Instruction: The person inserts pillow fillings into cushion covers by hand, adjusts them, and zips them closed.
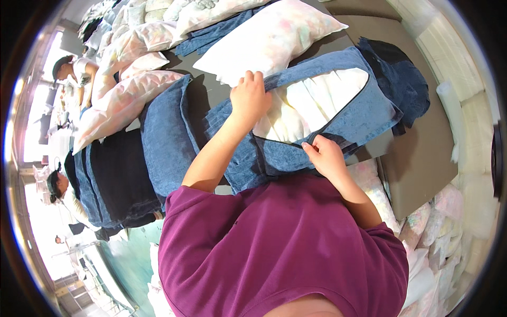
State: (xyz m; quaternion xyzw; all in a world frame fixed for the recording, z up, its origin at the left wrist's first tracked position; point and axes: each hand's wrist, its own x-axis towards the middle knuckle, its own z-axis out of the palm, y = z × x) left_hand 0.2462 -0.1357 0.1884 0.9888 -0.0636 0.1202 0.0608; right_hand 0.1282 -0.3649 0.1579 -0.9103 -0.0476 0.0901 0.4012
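Before me lies a blue fabric cushion cover (348,123), its long zipper opening spread wide. Inside it sits a white pillow insert (305,105) with faint coloured patches, its middle showing through the gap. My left hand (250,97) grips the cover's edge at the left end of the opening. At the near side, my right hand (325,155) pinches the dark zipper edge (313,138) between thumb and fingers. What exactly lies under the left fingers is partly hidden. Beyond that hand rests a loose white pillow insert (253,43).
Folded blue covers (241,158) lie under the cushion's left end. To the left stand a blue cushion (166,134) and a stack of dark and blue fabric (119,174). More blue fabric (400,83) lies right. Several pillow inserts (150,35) are heaped behind. Two people work at the left.
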